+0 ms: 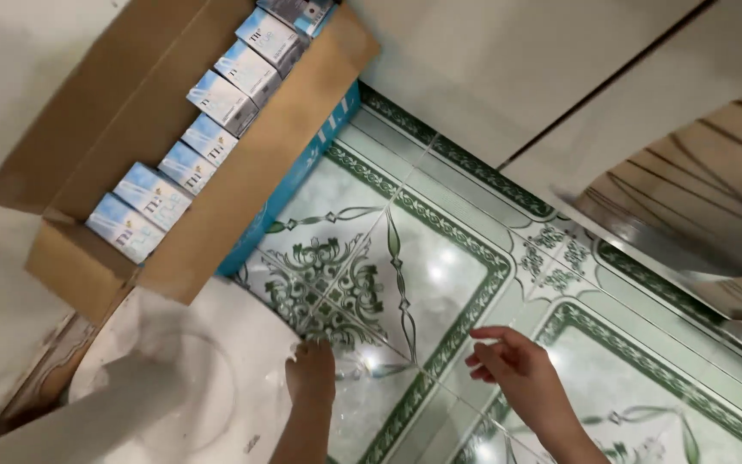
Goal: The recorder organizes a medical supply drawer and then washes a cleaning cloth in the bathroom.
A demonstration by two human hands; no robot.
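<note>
A green-patterned tile floor [440, 258] spreads under both hands. Up and to the left of them an open cardboard box [165, 258] holds a row of small blue-and-white cartons [208, 112]. Just left of the left hand [311, 371] lies a sheet of clear plastic wrap [191, 378] — that hand is curled at its edge, though I cannot tell whether it grips. The right hand [517, 365] hovers beside it, fingers loosely spread — holding nothing visible.
</note>
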